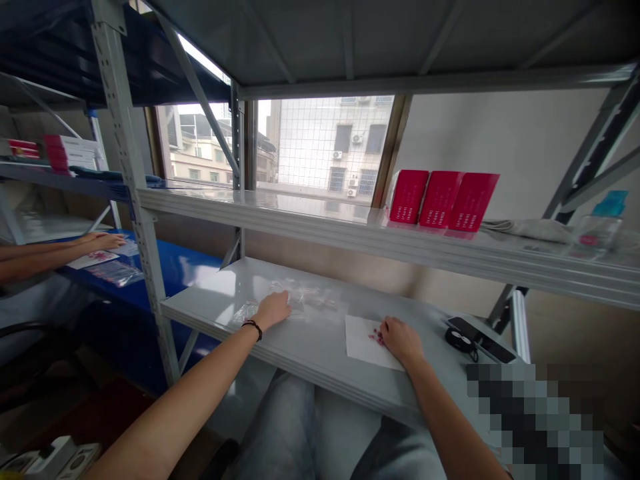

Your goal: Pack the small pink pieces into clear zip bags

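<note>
My left hand (273, 309), with a dark bracelet at the wrist, is closed over clear plastic bags (246, 311) on the grey shelf; what its fingers hold is hidden. More clear plastic bags (313, 293) lie just beyond it. My right hand (401, 339) rests at the right part of a white paper sheet (361, 339), its fingers curled beside small red pieces (375, 335). Whether a piece is between those fingers is too small to tell.
A black round device (459, 339) and a phone (495, 348) lie at the right. Red boxes (409, 197) and a blue-capped bottle (597, 230) stand on the upper shelf. Another person's hands (107, 241) are over a blue shelf at the left, beyond a metal post (129, 153).
</note>
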Tool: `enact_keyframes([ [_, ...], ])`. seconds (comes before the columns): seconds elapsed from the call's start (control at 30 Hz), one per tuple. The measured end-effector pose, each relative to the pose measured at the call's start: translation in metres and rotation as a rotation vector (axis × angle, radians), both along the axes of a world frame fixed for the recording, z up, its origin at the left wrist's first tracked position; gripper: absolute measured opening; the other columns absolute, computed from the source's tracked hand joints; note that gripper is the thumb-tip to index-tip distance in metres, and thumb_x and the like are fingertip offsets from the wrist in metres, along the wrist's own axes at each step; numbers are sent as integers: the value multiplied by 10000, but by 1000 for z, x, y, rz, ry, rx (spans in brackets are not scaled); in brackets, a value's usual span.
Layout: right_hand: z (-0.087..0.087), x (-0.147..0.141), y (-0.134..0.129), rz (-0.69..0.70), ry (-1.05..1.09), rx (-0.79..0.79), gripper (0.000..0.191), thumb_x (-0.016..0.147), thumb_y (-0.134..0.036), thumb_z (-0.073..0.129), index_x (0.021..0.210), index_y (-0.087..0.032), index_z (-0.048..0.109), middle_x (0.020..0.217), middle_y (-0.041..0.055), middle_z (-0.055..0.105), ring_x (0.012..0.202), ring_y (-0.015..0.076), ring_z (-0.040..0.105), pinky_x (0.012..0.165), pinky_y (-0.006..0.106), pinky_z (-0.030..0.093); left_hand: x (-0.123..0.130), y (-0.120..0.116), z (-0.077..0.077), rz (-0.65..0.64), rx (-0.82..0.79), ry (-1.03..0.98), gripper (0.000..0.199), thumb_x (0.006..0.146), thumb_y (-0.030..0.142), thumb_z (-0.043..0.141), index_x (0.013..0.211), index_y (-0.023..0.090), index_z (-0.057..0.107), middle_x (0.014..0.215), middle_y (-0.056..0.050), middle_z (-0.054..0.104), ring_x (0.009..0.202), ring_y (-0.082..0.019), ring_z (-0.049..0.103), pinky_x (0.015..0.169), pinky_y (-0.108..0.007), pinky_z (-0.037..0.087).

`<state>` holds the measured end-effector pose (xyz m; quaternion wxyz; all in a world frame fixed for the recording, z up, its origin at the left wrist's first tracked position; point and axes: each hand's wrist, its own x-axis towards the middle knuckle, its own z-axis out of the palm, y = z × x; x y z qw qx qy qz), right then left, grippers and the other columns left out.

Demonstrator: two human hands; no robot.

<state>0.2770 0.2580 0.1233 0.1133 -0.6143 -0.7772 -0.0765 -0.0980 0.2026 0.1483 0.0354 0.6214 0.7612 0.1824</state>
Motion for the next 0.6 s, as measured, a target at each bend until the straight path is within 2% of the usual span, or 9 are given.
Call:
enact_keyframes([
  [0.07, 0, 1, 0, -3, 6, 2, 350, 1020, -280, 361, 947, -178, 688, 999, 111, 724, 832, 244, 707, 648, 308, 410, 1, -5, 2, 33, 45, 10, 164, 859, 320, 588, 956, 196, 635, 986, -149, 736, 994, -330, 685, 814, -354, 479],
  [0.17, -1, 2, 0, -13, 30, 6, 340, 1013, -278, 379, 938, -179, 695, 987, 113, 721, 806, 228, 699, 638, 300, 392, -14, -19, 11, 121, 104, 7, 247, 932, 393, 498, 1006, 205, 641, 948, -140, 733, 975, -330, 680, 828, -374, 480],
  [0.23, -2, 3, 1, -19, 60, 15, 331, 1007, -283, 391, 931, -183, 698, 977, 111, 719, 797, 226, 690, 628, 298, 373, -29, -37, 14, 176, 140, 11, 304, 958, 412, 451, 1062, 203, 647, 1012, -153, 728, 1021, -339, 665, 864, -393, 479],
  [0.3, -3, 4, 1, -22, 106, 30, 322, 1001, -295, 407, 911, -189, 698, 967, 105, 719, 792, 225, 677, 612, 297, 346, -43, -59, 11, 188, 159, 24, 329, 950, 430, 481, 1105, 205, 665, 1138, -164, 711, 1114, -344, 634, 946, -404, 460],
  [0.47, -1, 12, 3, -92, 291, 119, 351, 999, -338, 406, 844, -188, 682, 879, 90, 710, 693, 193, 602, 580, 296, 270, -61, -108, -21, -28, 163, -104, 498, 827, 560, 658, 1202, 233, 693, 1360, -131, 650, 1309, -344, 538, 1126, -415, 366],
  [0.53, 4, 19, 2, -140, 382, 188, 379, 1001, -347, 382, 814, -181, 666, 814, 84, 692, 663, 184, 563, 579, 297, 262, -69, -119, -33, -122, 185, -222, 587, 758, 538, 727, 1258, 234, 676, 1434, -115, 601, 1352, -333, 508, 1162, -416, 340],
  [0.6, 11, 26, -3, -182, 475, 270, 405, 1002, -353, 351, 789, -173, 645, 757, 79, 667, 654, 185, 538, 584, 297, 275, -76, -128, -39, -181, 208, -362, 568, 709, 492, 760, 1221, 253, 705, 1408, -83, 629, 1327, -320, 539, 1163, -409, 354],
])
